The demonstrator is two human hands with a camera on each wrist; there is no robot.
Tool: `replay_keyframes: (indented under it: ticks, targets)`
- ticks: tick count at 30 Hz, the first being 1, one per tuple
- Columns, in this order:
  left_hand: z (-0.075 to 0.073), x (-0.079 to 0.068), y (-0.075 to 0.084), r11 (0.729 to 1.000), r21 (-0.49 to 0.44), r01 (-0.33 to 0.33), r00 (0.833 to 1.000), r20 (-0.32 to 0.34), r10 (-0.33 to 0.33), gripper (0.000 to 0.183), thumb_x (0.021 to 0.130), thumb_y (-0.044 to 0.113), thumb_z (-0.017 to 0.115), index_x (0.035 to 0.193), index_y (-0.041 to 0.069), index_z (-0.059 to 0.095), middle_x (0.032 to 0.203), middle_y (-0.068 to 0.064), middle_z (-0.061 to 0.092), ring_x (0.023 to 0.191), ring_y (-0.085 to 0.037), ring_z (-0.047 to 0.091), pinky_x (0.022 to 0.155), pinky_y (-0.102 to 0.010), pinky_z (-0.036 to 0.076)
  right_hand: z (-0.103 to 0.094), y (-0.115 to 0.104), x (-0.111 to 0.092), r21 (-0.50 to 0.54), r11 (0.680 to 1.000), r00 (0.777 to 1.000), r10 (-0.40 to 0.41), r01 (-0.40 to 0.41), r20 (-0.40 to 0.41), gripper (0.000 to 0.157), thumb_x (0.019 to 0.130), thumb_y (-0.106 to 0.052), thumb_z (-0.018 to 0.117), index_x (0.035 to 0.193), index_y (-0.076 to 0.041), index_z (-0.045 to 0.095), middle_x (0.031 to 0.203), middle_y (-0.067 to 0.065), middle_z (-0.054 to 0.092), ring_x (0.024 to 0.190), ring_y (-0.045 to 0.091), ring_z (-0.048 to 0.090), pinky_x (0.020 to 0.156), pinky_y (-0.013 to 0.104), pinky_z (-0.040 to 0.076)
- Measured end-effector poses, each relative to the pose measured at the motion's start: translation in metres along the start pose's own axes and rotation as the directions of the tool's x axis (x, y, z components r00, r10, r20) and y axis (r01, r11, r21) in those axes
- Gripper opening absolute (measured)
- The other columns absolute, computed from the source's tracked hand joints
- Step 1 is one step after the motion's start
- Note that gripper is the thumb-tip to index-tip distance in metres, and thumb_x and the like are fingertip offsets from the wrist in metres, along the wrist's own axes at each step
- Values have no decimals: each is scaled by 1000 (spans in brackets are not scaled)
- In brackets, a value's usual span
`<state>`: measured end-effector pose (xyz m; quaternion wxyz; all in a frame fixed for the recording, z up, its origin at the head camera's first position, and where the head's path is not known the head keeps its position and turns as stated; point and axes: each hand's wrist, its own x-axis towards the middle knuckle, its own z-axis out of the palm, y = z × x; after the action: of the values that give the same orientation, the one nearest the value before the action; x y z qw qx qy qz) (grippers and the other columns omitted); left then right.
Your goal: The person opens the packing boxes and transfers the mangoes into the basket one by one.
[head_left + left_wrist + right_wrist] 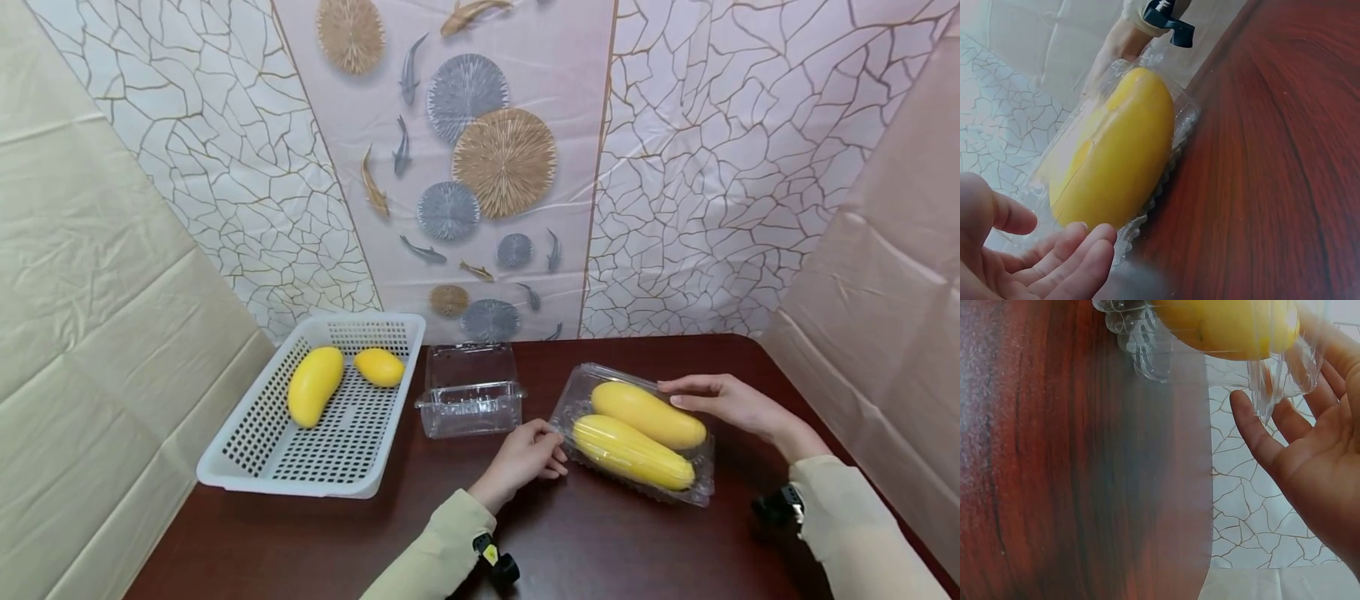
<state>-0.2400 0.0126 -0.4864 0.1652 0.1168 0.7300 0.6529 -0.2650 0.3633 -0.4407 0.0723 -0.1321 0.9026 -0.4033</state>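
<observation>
A clear plastic clamshell box (576, 396) lies on the table at the right, with two large yellow mangoes (637, 452) side by side inside. Its lid lies over the fruit. At the box's left end is my left hand (525, 458), fingers relaxed and thumb apart from them; in the left wrist view the fingertips (1107, 234) are right at the edge below the mango. My right hand (731, 404) reaches to the far right edge of the box. In the right wrist view its thumb (1250, 422) and fingers stand apart, on either side of the clear rim (1264, 406).
A white perforated basket (288, 483) stands at the left, holding a large mango (316, 387) and a smaller lemon-like yellow fruit (379, 367). Between basket and hands sits a second clear plastic box (471, 412), its lid raised. A patterned cloth (525, 275) hangs behind the dark wooden table (600, 550).
</observation>
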Motion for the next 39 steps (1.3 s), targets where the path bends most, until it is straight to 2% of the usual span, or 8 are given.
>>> replay_keyframes:
  ticks: [5,9,16,21,29,34,36,39]
  targets:
    - [0,3,1,998,-50,25,1000,6,-25,27,100,14,47,103,-10,62,75,-9,64,60,-17,68,57,-31,58,-2,1,3,15,1000,1000,0,-1,29,41,98,-36,67,134,-16,67,137,9,63,115,-7,52,91,20,46]
    - [-1,5,-1,997,-71,32,999,11,-31,29,99,12,45,100,-12,62,70,-7,62,60,-17,69,56,-30,58,-2,1,5,7,1000,1000,9,-9,25,44,98,-37,66,135,-14,65,137,10,62,121,8,55,91,23,47]
    - [3,5,-8,990,-128,67,997,45,-62,27,95,11,48,93,-11,64,64,-6,61,59,-18,69,56,-31,59,8,1,15,-123,987,990,92,-105,-108,66,100,-54,55,142,-3,55,140,26,55,125,43,53,93,54,49]
    - [7,4,-12,980,-176,91,995,54,-83,26,92,9,49,94,-12,64,63,-6,62,59,-18,69,56,-31,59,11,2,18,-161,969,975,166,-190,-149,82,101,-62,45,146,6,45,142,35,47,122,49,52,88,59,49]
    - [8,4,-13,975,-203,91,996,42,-84,24,92,8,49,93,-9,66,64,-5,63,59,-17,69,57,-31,59,10,0,8,-177,961,966,177,-210,-188,83,104,-60,36,149,10,36,144,40,40,127,58,41,95,69,39]
    - [9,4,-13,974,-208,86,996,39,-80,26,93,10,50,96,-10,66,65,-5,63,59,-17,69,57,-30,59,7,0,-14,-152,970,969,158,-188,-187,75,106,-52,39,149,10,36,129,37,56,115,50,58,89,61,48]
    - [9,4,-13,974,-211,85,996,39,-78,26,93,11,51,96,-10,66,65,-5,63,59,-16,69,57,-29,58,6,1,-24,-155,980,980,97,-125,-176,63,107,-39,47,147,9,39,122,32,63,107,36,66,85,48,54]
    - [8,4,-13,972,-219,88,996,38,-82,25,93,10,51,96,-9,66,65,-5,63,59,-16,68,57,-29,58,5,5,-38,-151,988,991,-35,15,-130,48,104,-14,57,144,8,44,119,26,66,102,11,65,77,28,54]
